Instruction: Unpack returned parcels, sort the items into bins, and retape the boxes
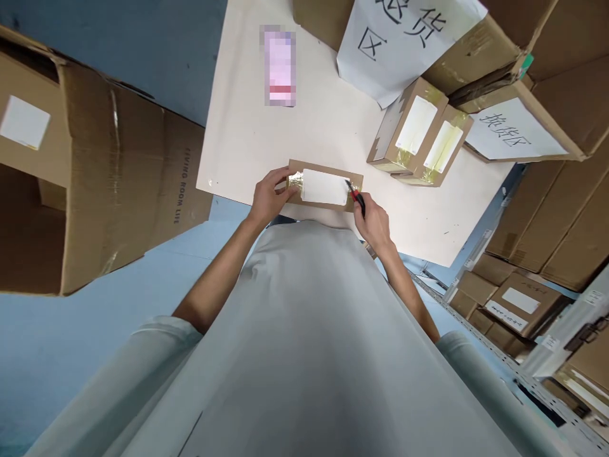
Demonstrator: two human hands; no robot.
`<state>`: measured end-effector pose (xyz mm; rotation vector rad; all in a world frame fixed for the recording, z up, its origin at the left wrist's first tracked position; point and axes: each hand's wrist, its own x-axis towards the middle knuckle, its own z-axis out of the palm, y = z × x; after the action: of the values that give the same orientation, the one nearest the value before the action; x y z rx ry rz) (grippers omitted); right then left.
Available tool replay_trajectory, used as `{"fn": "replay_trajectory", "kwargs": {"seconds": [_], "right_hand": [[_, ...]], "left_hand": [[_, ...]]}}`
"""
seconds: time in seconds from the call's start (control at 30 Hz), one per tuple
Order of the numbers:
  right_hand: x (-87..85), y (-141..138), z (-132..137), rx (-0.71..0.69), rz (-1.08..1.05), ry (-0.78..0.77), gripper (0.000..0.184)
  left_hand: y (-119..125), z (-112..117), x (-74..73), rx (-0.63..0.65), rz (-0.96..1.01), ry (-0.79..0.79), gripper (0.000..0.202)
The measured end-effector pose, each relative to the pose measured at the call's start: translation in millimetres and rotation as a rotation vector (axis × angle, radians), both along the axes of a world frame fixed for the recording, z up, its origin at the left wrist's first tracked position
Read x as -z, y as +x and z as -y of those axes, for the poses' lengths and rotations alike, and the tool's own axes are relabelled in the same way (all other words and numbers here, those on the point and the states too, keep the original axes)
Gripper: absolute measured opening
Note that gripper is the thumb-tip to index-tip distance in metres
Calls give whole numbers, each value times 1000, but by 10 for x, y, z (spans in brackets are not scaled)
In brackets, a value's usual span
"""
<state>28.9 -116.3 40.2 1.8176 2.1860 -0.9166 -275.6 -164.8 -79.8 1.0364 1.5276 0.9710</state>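
Note:
A small brown cardboard box with a white label and clear tape at its ends lies near the front edge of the white table. My left hand grips the box's left end, thumb on the near side and fingers at the far side. In my right hand is a red and black box cutter. Its tip is over the right end of the label, close to the tape; whether it touches the surface I cannot tell.
Two taped boxes with white labels stand at the right of the table. Larger cartons with handwritten paper signs are behind them. A big open carton stands at the left. Shelves with boxes are on the right. A blurred pink item lies farther back.

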Motion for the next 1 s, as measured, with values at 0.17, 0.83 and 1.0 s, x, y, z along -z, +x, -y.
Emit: {"fn": "replay_trajectory", "kwargs": {"seconds": [0.17,0.83,1.0], "right_hand": [[-233,-712,-232,-389,142,-87,49],[-122,-1331,-439,-655,375,-135,47],[-179,-1034,-468,-634,413,-143,49]], "left_hand": [[-52,-39,94,6,59,1,48],[-59,-31,110,4,125,-13,51],[-73,-24,112,4,120,-18,50]]}}
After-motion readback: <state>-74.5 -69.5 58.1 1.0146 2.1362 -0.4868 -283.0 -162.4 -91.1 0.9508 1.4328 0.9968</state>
